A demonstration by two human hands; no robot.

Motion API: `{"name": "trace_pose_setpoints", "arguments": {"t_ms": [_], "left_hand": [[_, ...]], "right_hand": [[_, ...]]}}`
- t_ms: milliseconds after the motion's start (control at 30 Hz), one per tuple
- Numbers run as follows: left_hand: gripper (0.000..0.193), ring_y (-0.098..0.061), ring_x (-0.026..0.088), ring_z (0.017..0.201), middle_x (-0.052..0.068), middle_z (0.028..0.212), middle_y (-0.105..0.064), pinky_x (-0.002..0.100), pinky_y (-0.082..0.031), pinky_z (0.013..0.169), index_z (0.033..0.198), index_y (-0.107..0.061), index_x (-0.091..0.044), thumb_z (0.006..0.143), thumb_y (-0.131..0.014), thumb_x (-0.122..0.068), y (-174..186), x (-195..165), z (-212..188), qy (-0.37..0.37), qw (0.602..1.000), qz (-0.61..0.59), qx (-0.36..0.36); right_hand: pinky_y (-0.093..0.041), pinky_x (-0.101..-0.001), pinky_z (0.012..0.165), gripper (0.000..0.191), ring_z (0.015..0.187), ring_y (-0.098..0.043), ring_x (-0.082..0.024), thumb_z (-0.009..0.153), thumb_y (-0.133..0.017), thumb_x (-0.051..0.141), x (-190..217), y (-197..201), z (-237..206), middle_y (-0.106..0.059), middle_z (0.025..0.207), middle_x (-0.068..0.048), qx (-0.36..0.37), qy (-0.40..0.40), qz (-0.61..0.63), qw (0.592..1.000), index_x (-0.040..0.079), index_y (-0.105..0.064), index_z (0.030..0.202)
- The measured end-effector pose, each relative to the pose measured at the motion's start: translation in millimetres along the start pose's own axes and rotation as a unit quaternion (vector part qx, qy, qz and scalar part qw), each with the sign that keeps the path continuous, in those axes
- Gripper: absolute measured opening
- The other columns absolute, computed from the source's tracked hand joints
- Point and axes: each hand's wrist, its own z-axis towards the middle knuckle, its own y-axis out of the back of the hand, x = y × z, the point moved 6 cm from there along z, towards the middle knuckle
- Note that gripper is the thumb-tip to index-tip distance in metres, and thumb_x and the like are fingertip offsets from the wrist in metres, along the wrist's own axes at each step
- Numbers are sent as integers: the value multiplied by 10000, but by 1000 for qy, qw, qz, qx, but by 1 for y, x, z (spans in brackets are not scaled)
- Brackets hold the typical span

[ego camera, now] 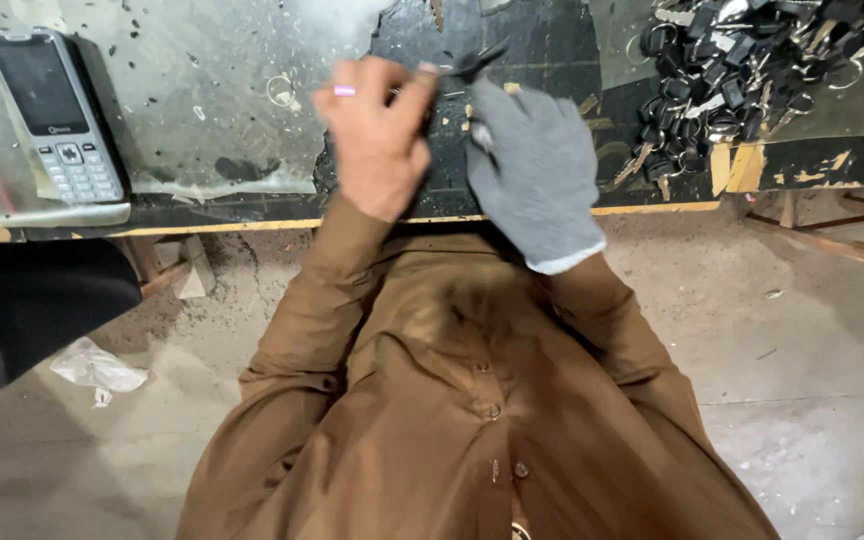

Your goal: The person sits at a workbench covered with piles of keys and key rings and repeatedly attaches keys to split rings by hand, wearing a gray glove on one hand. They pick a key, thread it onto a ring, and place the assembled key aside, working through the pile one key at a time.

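My left hand (377, 135) is bare, with a pink ring on one finger. It pinches a thin dark metal piece (474, 65) over the worn black bench top (542, 50). My right hand (537, 165), in a grey knitted glove, is curled right beside it, with its fingertips up against the same piece. A small pale bit shows at the glove's inner edge. Motion blur hides what the glove holds. Both brown sleeves reach up from my chest.
A heap of dark key-ring parts with metal rings (752, 70) lies at the bench's far right. A grey keypad phone (52, 115) rests on a scratched metal sheet (202, 130) at the left, with a loose ring (280, 90) near it. Crumpled white paper (97, 368) lies on the concrete floor.
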Motion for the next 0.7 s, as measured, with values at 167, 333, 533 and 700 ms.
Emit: {"name": "trace_pose_setpoints", "arguments": {"t_ms": [167,333,533,700], "left_hand": [[400,-612,259,979,52,986,-615,431,-375,917,1183,-692,-35,788,-679,30,23,-20,-3,-94,976,-113,158],[279,-622,174,978,54,1112,-626,329,-518,916,1182,-594,-48,947,-745,-54,-21,-34,-54,182,839,-503,100],[248,-608,234,942,81,1088,-662,363,-484,829,1137,-660,-53,904,-723,4,-19,-44,-64,153,895,-398,130],[399,-571,292,952,78,991,-613,433,-405,880,1264,-663,-52,868,-662,0,-29,-26,-17,-87,990,-56,95]], "right_hand": [[-560,-421,872,563,984,-683,-328,743,-832,91,-11,12,-42,-652,1106,-182,-69,-93,165,980,-48,-569,1221],[-603,-324,966,598,1087,-696,-173,838,-851,-24,-23,-17,-73,-659,1250,-149,-158,-193,406,879,-47,-551,1355],[-615,-286,837,613,961,-714,-138,832,-819,-59,-42,-13,-69,-688,1147,-105,-129,-204,440,865,-5,-562,1386],[-567,-345,836,562,917,-669,-232,939,-803,-2,-44,16,-28,-679,1073,-100,-139,-141,123,972,-9,-524,1428]]}}
